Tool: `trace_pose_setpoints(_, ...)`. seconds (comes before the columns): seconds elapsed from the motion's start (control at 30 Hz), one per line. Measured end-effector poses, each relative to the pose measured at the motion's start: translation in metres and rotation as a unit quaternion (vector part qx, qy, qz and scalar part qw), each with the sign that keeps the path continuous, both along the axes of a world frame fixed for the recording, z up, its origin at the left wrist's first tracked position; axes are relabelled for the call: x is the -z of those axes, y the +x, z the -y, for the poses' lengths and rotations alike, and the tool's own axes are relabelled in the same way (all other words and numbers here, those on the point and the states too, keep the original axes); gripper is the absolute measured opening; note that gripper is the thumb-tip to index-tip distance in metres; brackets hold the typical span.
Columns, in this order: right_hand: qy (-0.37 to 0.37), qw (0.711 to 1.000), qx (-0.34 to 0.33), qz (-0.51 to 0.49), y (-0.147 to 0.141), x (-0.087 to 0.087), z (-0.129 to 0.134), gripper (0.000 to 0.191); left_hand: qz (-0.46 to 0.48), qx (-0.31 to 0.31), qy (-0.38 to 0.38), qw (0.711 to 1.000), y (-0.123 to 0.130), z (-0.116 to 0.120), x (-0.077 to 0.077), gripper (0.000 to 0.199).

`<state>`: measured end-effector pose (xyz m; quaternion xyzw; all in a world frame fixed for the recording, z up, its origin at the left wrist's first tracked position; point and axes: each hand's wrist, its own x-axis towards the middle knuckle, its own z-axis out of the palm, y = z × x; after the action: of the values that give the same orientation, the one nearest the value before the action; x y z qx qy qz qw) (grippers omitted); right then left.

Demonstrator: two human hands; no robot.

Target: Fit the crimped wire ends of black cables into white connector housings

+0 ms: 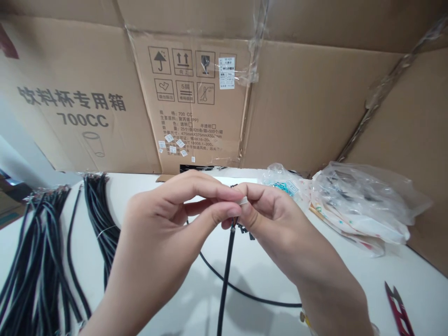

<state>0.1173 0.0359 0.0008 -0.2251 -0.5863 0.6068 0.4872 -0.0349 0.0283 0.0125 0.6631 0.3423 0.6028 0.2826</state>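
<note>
Both hands meet at the middle of the view, at the end of a black cable (227,270). Thin coloured wires (234,223) come out of its stripped end and run up between the fingers. A small white connector (243,200) shows between the fingertips. My left hand (175,228) is closed in a pinch, thumb and forefinger at the connector's left side and the wires. From the right, my right hand (276,219) pinches the same connector. Where the wires enter it is hidden by the fingers. Several small black pieces (248,231) lie on the table behind the cable.
Bundles of black cables (38,261) (100,219) lie at the left. Cardboard boxes (196,102) wall off the back and right. Plastic bags (360,196) rest at the right, beside a bag of teal pieces (283,186). Red-handled snips (399,308) lie on the white table (273,275).
</note>
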Motion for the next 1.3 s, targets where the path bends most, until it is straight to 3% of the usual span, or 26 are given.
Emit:
trace_pose_setpoints(0.23, 0.009, 1.000, 0.008, 0.000, -0.003, 0.001, 0.003, 0.033, 0.031, 0.013, 0.001, 0.999, 0.002, 0.001, 0.002, 0.022)
trace_pose_setpoints(0.57, -0.032, 0.998, -0.010, -0.057, -0.005, -0.001, 0.003, 0.025, 0.079, 0.049, -0.025, 0.995, 0.002, 0.002, -0.005, 0.018)
trace_pose_setpoints(0.83, -0.065, 0.994, -0.028, -0.083, -0.007, -0.004, 0.007, 0.025, 0.103, 0.006, -0.056, 0.993, 0.005, 0.004, -0.009, 0.015)
trace_pose_setpoints(1.0, -0.075, 0.994, -0.022, -0.077, -0.006, -0.004, 0.007, 0.027, 0.074, 0.034, -0.050, 0.995, -0.001, 0.002, -0.008, 0.017)
trace_pose_setpoints(1.3, -0.047, 0.998, 0.007, -0.034, -0.008, -0.004, 0.006, 0.031, 0.067, -0.034, -0.028, 0.997, 0.003, 0.006, -0.010, 0.015)
